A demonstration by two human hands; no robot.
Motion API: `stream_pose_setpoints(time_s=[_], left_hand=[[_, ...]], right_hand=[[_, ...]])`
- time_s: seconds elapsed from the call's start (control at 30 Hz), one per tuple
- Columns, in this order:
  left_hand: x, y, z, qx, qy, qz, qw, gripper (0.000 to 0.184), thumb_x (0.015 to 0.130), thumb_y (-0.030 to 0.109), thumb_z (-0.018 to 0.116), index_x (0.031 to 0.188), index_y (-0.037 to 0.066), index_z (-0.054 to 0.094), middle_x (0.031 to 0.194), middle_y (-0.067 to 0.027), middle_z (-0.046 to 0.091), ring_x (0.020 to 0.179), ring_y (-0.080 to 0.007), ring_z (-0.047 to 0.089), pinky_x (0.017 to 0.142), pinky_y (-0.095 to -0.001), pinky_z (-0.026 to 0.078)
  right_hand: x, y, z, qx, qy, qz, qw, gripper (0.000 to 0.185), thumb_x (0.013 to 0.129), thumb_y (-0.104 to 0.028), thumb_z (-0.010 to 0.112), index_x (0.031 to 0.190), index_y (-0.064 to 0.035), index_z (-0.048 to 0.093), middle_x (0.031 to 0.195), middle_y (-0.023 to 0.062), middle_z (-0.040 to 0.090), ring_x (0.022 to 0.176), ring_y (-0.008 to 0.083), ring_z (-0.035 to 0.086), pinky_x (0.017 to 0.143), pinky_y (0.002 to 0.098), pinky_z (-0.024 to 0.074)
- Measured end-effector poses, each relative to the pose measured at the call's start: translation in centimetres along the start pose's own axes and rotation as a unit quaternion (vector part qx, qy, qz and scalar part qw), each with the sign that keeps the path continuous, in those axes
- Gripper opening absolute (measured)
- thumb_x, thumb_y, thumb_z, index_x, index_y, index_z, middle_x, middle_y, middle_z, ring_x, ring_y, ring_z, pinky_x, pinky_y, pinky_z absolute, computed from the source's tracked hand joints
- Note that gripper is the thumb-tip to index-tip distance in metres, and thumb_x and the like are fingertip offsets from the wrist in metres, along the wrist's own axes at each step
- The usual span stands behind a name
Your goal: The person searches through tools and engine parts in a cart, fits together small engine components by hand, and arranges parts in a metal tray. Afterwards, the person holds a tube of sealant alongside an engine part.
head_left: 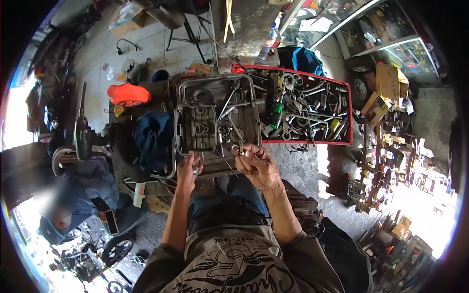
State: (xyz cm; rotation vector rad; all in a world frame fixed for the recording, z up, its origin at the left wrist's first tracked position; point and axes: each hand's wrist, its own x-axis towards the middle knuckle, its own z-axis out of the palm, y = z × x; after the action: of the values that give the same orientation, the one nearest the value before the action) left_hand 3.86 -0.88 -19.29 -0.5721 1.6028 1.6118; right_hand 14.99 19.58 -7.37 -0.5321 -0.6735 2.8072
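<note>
My right hand [259, 166] is closed in a pinch at the near right edge of a worn metal tray [183, 88]. A small part seems to sit between its fingertips, too small to name. Lower left of it, my left hand [187, 170] has its fingers curled in. Something shiny shows beside them, and I cannot make out what. Just beyond my left hand, a rectangular metal cover [215, 127] with a raised rim lies in the tray. Wrenches and small metal parts lie to the right of the cover, close to my right fingertips.
A red toolbox [350, 115] full of wrenches and sockets stands to the right. An orange-red item [128, 95] and dark blue cloth [152, 136] lie left. A person [93, 195] with a phone [112, 222] sits at lower left, near a motorcycle wheel [117, 250].
</note>
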Motion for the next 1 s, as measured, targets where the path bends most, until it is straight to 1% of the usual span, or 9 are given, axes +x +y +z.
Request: stream_pose_setpoints(time_s=[0.1,0.3,0.37,0.47,0.53,0.57,0.63,0.73,1.0], left_hand=[[-4.2,2.1,0.6,0.014,-0.043,0.010,0.999,0.035,0.088,0.028,0.061,0.111,0.002,0.053,0.092,-0.0082,0.059,0.063,-0.0134,0.058,0.053,-0.0233,0.048],[-15.8,10.7,3.4,0.018,-0.334,0.198,0.921,0.023,0.089,0.007,0.058,0.111,0.002,0.057,0.094,-0.0065,0.061,0.071,-0.0119,0.060,0.058,-0.0242,0.049],[-16.2,11.7,3.2,0.293,-0.332,0.477,0.759,0.017,0.085,0.001,0.060,0.102,0.002,0.060,0.091,-0.0045,0.061,0.067,-0.0115,0.059,0.058,-0.0232,0.050],[-17.2,12.2,2.2,0.306,-0.320,0.410,0.798,0.009,0.084,-0.004,0.059,0.092,0.000,0.060,0.086,-0.0034,0.061,0.071,-0.0088,0.058,0.059,-0.0231,0.049],[-17.8,11.9,1.9,0.311,-0.303,0.354,0.828,0.008,0.084,-0.004,0.059,0.092,0.000,0.059,0.084,-0.0033,0.061,0.071,-0.0078,0.057,0.059,-0.0231,0.048],[-18.0,11.8,1.9,0.263,-0.286,0.350,0.853,0.007,0.085,-0.001,0.059,0.092,0.000,0.058,0.082,-0.0027,0.061,0.070,-0.0071,0.056,0.058,-0.0223,0.047],[-18.4,11.7,1.6,0.165,-0.246,0.334,0.895,0.006,0.087,0.003,0.059,0.092,0.002,0.058,0.079,-0.0015,0.061,0.067,-0.0057,0.055,0.055,-0.0209,0.044],[-20.0,11.8,1.7,0.165,-0.242,0.333,0.896,0.011,0.087,0.003,0.059,0.097,-0.001,0.062,0.079,-0.0033,0.064,0.068,-0.0064,0.057,0.058,-0.0221,0.049],[-21.1,11.8,2.7,0.231,-0.238,0.391,0.858,0.017,0.088,0.006,0.059,0.102,-0.001,0.063,0.081,-0.0066,0.067,0.067,-0.0059,0.058,0.057,-0.0205,0.048]], right_hand=[[-1.6,0.9,1.0,-0.031,-0.003,-0.022,0.999,0.023,0.088,-0.015,0.060,0.099,0.0046,0.062,0.051,-0.0026,0.035,0.047,0.0076,0.028,0.049,0.0247,0.0238],[-6.2,2.4,5.9,-0.221,0.050,0.001,0.974,0.018,0.089,-0.014,0.057,0.097,0.0007,0.064,0.055,-0.0043,0.040,0.048,0.0052,0.030,0.047,0.0228,0.0221],[-7.8,3.2,6.7,-0.257,0.063,-0.001,0.964,0.018,0.090,-0.015,0.057,0.097,-0.0006,0.064,0.058,-0.0046,0.042,0.049,0.0043,0.030,0.047,0.0223,0.0218],[-9.8,4.1,8.2,-0.160,0.130,0.024,0.978,0.024,0.092,-0.021,0.055,0.101,0.0008,0.062,0.062,-0.0012,0.049,0.053,0.0076,0.041,0.049,0.0229,0.0289],[-11.0,4.2,10.5,0.006,0.136,0.039,0.990,0.036,0.094,-0.028,0.048,0.110,0.0032,0.056,0.081,0.0075,0.060,0.071,0.0152,0.056,0.062,0.0269,0.0443],[-11.5,4.1,11.1,0.008,0.138,0.029,0.990,0.036,0.094,-0.028,0.048,0.110,0.0032,0.056,0.081,0.0075,0.060,0.071,0.0152,0.056,0.062,0.0269,0.0443],[-12.3,4.3,11.7,0.073,0.092,-0.008,0.993,0.045,0.096,-0.030,0.039,0.121,0.0059,0.046,0.109,0.0200,0.058,0.103,0.0269,0.057,0.092,0.0385,0.0462],[-13.2,4.3,12.0,0.126,0.067,-0.029,0.989,0.046,0.096,-0.027,0.038,0.126,0.0071,0.041,0.122,0.0235,0.050,0.119,0.0321,0.047,0.104,0.0425,0.0367],[-12.6,3.4,12.1,0.084,0.064,-0.076,0.992,0.036,0.093,-0.007,0.037,0.126,0.0088,0.039,0.124,0.0232,0.049,0.117,0.0330,0.049,0.100,0.0417,0.0421]])
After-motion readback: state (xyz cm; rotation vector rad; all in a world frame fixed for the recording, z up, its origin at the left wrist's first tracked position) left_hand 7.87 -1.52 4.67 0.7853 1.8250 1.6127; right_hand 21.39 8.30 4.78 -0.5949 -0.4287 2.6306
